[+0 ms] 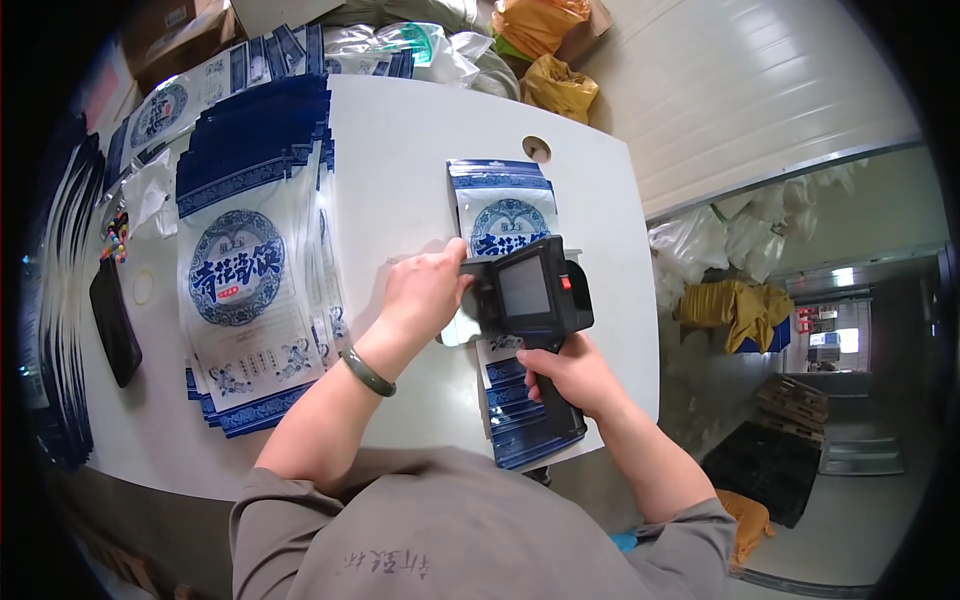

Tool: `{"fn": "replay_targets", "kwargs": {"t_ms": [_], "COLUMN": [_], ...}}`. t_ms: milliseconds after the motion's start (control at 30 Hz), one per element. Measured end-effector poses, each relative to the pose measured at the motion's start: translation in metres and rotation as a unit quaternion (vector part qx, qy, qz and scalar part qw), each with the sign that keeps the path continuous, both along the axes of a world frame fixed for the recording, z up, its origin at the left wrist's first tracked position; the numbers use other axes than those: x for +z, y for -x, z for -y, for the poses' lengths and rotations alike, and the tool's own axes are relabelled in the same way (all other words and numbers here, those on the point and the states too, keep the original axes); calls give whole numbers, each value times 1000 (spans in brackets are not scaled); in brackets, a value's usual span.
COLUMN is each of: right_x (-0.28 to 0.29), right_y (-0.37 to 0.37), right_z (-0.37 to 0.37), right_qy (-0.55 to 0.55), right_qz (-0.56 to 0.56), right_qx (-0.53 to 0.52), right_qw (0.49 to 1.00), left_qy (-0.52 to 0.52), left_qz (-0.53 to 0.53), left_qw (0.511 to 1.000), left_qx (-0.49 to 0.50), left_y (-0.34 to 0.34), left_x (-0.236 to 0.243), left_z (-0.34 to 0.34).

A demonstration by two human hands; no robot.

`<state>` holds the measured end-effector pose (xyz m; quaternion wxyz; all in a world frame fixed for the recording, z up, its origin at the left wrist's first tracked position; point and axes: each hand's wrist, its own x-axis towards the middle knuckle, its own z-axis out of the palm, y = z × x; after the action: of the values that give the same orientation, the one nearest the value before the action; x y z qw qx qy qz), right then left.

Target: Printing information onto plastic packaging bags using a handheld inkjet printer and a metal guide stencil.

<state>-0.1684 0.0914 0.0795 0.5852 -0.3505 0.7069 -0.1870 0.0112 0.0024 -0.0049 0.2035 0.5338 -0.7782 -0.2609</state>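
Black handheld device (530, 290) is sitting over stacked pouches (503, 205), right hand (577, 375) curling fingers closed round its handle. Left hand (425, 290) is bending fingers partway beside it; can't tell its grip.

A blk handheld device (540, 325), grey screen (524, 286) up, red btn (566, 283) on its rt, hides the mid. of a blue/wht printed pouch stack (510, 205) I monitor remotely, near edges stepped, on the wht tabletop (390, 190).

Tabletop (390, 150): smooth, faint sheen. Pouches (503, 198) toward right edge: glossy plastic film. Handheld device (543, 318): matt plastic. Bangle (367, 373): polished. Shirt (480, 520): matt cloth.
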Motion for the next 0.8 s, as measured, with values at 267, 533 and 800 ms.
{"fn": "replay_targets", "kwargs": {"t_ms": [267, 533, 800], "right_x": [6, -7, -58], "right_y": [36, 103, 114], "right_z": [9, -43, -82], "right_qy": [-15, 159, 299], "right_qz": [-107, 76, 187], "right_qx": [-29, -266, -378], "right_qw": [994, 948, 856], "left_qy": [-1, -20, -174], "left_qz": [-3, -35, -190], "left_qw": [1000, 998, 965], "left_qx": [6, 44, -36], "left_y": [0, -2, 1], "left_x": [-2, 3, 24], "left_z": [2, 3, -7]}}
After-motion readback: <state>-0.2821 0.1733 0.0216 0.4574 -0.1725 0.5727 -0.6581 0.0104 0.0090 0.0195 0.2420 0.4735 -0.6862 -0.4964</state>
